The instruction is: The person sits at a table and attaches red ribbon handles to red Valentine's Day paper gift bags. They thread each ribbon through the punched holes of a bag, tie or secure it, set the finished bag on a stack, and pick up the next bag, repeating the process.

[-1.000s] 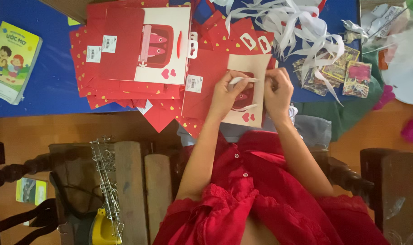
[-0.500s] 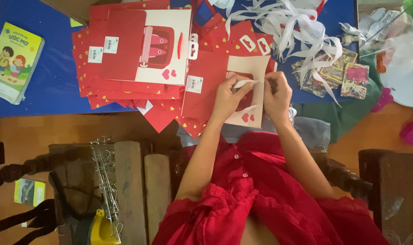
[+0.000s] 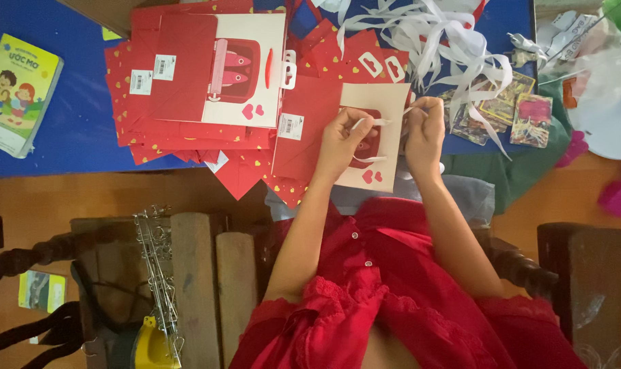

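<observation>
Plainly, these lines take the cream gift bag as the landmark.

Thing in hand: a white ribbon strip, thin and limp, being worked at the cream gift bag, which lies flat on the blue desk just in front of the person in red.
Left hand: the left hand rests on the bag, fingertips pinched on one end of the ribbon.
Right hand: the right hand sits at the bag's right edge, fingers closed on the other end.
Handling, as I judge it: ribbon is light, soft and somewhat slippery, best held near its tip; the bag is light, stiff card-paper that creases easily, best steadied flat under the palm.
Packages: left of the bag, a heap of red bags with gold hearts, topped by a larger white-fronted bag with a red window and two red hearts.
Labels: small white barcode stickers on the red bags.
Other: loose white ribbons beyond the bag; colourful card packets to its right; a yellow-green children's book far left.
</observation>
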